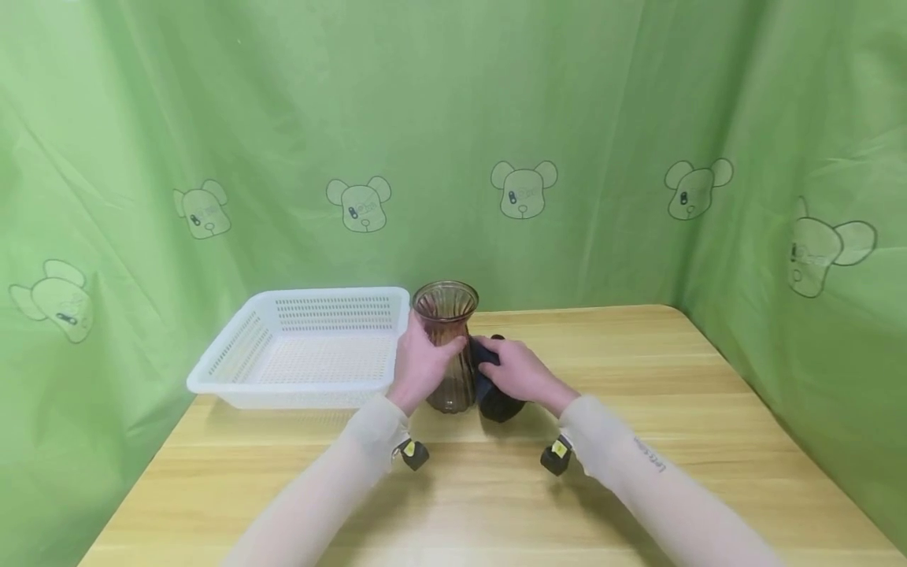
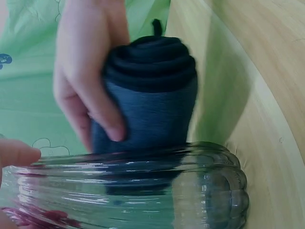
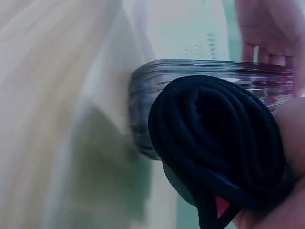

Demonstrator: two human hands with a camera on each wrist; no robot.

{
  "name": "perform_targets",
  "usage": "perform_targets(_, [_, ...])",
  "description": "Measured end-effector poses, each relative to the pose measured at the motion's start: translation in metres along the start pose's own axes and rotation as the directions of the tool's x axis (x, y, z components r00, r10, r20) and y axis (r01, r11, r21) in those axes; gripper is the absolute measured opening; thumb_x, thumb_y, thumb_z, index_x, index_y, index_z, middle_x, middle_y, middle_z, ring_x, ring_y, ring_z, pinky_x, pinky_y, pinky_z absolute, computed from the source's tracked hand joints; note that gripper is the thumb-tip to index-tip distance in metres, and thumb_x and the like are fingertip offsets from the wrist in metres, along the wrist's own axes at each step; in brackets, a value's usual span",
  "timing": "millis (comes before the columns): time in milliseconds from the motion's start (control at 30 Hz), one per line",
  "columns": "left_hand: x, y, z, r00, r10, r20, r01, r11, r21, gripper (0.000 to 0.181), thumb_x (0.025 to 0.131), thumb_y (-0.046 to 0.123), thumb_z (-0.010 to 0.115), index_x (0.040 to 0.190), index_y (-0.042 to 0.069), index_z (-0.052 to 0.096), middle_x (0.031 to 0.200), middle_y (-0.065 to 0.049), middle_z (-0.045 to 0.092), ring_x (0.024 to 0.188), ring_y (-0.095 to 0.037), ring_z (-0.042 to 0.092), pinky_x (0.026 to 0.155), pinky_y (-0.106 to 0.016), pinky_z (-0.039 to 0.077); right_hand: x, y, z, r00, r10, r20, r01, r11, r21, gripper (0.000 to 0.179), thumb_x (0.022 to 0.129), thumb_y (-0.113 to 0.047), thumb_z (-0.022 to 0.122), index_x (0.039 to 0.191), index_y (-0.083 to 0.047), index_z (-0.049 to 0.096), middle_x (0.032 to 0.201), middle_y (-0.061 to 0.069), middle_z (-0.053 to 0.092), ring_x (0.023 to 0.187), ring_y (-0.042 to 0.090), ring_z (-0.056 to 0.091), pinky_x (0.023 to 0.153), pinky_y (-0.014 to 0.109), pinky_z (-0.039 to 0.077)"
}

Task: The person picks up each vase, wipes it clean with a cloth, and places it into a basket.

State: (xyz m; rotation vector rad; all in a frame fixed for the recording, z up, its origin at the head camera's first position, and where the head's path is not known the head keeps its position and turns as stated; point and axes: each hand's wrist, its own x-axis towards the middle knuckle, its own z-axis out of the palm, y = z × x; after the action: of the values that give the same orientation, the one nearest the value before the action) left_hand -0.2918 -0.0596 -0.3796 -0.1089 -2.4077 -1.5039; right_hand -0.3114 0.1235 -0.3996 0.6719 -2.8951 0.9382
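A ribbed, see-through vase (image 1: 453,382) with a purplish tint stands upright on the table. My left hand (image 1: 420,366) grips its upper part, the thumb across the near side. Just right of the vase, my right hand (image 1: 523,372) holds a rolled dark-blue fabric bundle (image 1: 501,403) with black edging. In the left wrist view the bundle (image 2: 150,109) tapers and has a small black loop at one end; its lower part shows through the vase (image 2: 214,191). The right wrist view looks onto the coiled end of the bundle (image 3: 214,138), which overlaps the vase (image 3: 147,109).
Left of the vase, a white perforated plastic basket (image 1: 298,398) sits close by my left hand. The wooden table (image 1: 482,512) reaches back to a green curtain (image 1: 439,94) with bear-head prints, which also hangs at both sides. A small black camera is strapped to each wrist.
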Motion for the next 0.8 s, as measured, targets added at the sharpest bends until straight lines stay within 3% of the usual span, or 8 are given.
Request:
perform_targets(300, [0.0, 0.0, 0.001, 0.996, 0.024, 0.086, -0.018, 0.997, -0.071, 0.063, 0.082, 0.02, 0.076, 0.139, 0.015, 0.049, 0.138, -0.011, 0.06, 0.134, -0.028, 0.053, 0.117, -0.048, 0.038, 0.007, -0.022, -0.035, 0.997, -0.037, -0.074, 0.042, 0.997, 0.06, 0.05, 0.101, -0.017, 0.058, 0.148, -0.003, 0.048, 0.143, 0.025, 0.055, 0.122, 0.036, 0.06, 0.101, 0.05, 0.052])
perform_targets(367, [0.001, -0.001, 0.002, 0.995, 0.039, 0.089, -0.031, 0.995, -0.09, 0.061, 0.082, 0.018, 0.075, 0.137, 0.015, 0.05, 0.139, -0.009, 0.059, 0.135, -0.027, 0.051, 0.119, -0.047, 0.035, 0.007, -0.023, -0.036, 0.996, -0.047, -0.072, 0.051, 0.997, 0.052, 0.05, 0.1, -0.016, 0.058, 0.147, -0.002, 0.048, 0.141, 0.026, 0.056, 0.119, 0.036, 0.062, 0.099, 0.05, 0.053])
perform_targets(500, [0.002, -0.002, 0.002, 0.994, 0.068, 0.09, -0.054, 0.988, -0.143, 0.061, 0.082, 0.014, 0.075, 0.137, 0.015, 0.051, 0.138, -0.007, 0.057, 0.133, -0.024, 0.052, 0.12, -0.047, 0.034, 0.006, -0.019, -0.028, 0.998, -0.063, -0.029, 0.063, 0.998, -0.008, 0.051, 0.099, -0.013, 0.059, 0.148, -0.002, 0.048, 0.138, 0.027, 0.058, 0.114, 0.036, 0.064, 0.095, 0.049, 0.055])
perform_targets(667, [0.003, -0.003, 0.003, 0.991, 0.094, 0.094, -0.073, 0.976, -0.204, 0.059, 0.082, 0.016, 0.079, 0.134, 0.016, 0.052, 0.13, -0.004, 0.063, 0.122, -0.021, 0.061, 0.113, -0.042, 0.044, 0.004, -0.007, -0.008, 0.998, -0.034, 0.045, 0.038, 0.994, -0.102, 0.053, 0.098, -0.013, 0.061, 0.148, -0.002, 0.047, 0.131, 0.028, 0.062, 0.109, 0.034, 0.067, 0.092, 0.047, 0.058])
perform_targets(800, [0.002, -0.003, 0.004, 0.995, 0.071, 0.075, -0.053, 0.975, -0.215, 0.065, 0.08, 0.026, 0.084, 0.135, 0.017, 0.05, 0.127, -0.004, 0.065, 0.119, -0.021, 0.063, 0.11, -0.041, 0.047, 0.001, 0.003, 0.007, 0.994, 0.018, 0.111, -0.002, 0.989, -0.145, 0.054, 0.098, -0.013, 0.06, 0.149, -0.001, 0.046, 0.131, 0.028, 0.063, 0.105, 0.03, 0.067, 0.089, 0.045, 0.058])
